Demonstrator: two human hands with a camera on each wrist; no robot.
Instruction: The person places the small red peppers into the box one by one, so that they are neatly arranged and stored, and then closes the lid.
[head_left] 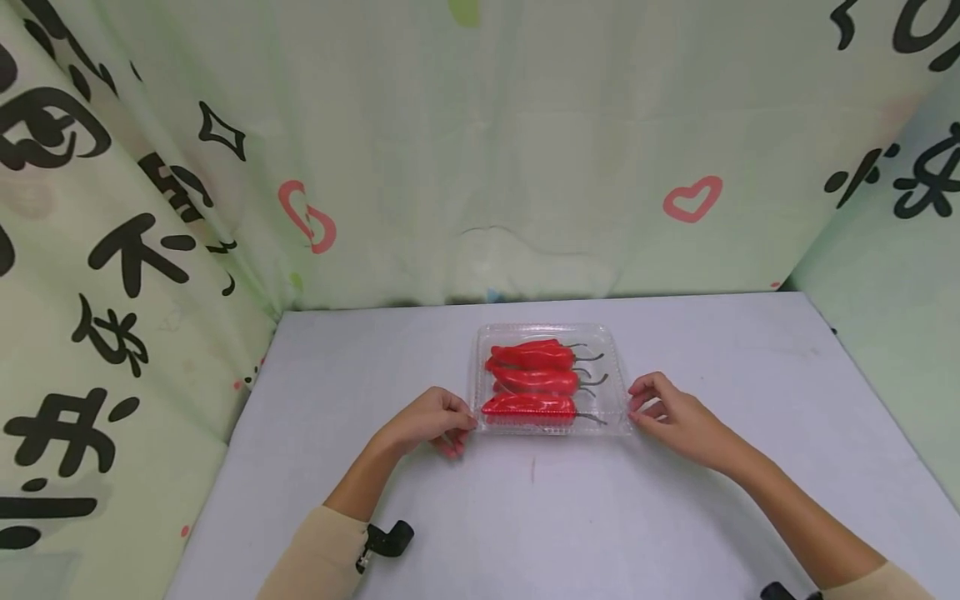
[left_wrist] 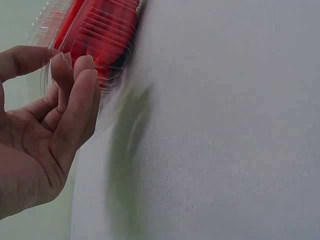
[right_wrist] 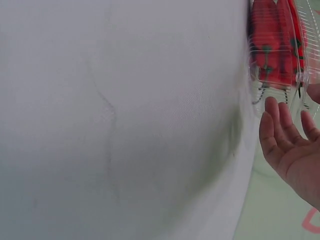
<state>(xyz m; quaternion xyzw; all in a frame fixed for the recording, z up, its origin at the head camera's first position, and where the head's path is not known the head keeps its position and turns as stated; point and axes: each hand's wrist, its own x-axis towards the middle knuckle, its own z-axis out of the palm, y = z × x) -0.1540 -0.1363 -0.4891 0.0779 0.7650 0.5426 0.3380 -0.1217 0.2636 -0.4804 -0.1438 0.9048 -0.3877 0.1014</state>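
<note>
A clear plastic clamshell box (head_left: 611,367) with several red chili peppers (head_left: 536,382) inside lies on the white table, its lid down over them. The peppers' thin dark stems point right. At the box's front left corner, my left hand (head_left: 438,421) pinches the rim between thumb and forefinger; the left wrist view shows this hand (left_wrist: 55,115) with its other fingers loosely bent. By the front right corner is my right hand (head_left: 678,421). Its fingers (right_wrist: 280,130) are relaxed and spread beside the box's edge; whether they touch it is hard to tell.
The white table (head_left: 525,517) has its far edge just behind the box. A pale green printed curtain (head_left: 487,167) hangs behind it and along both sides. Black wrist cameras (head_left: 390,539) sit at the sleeves.
</note>
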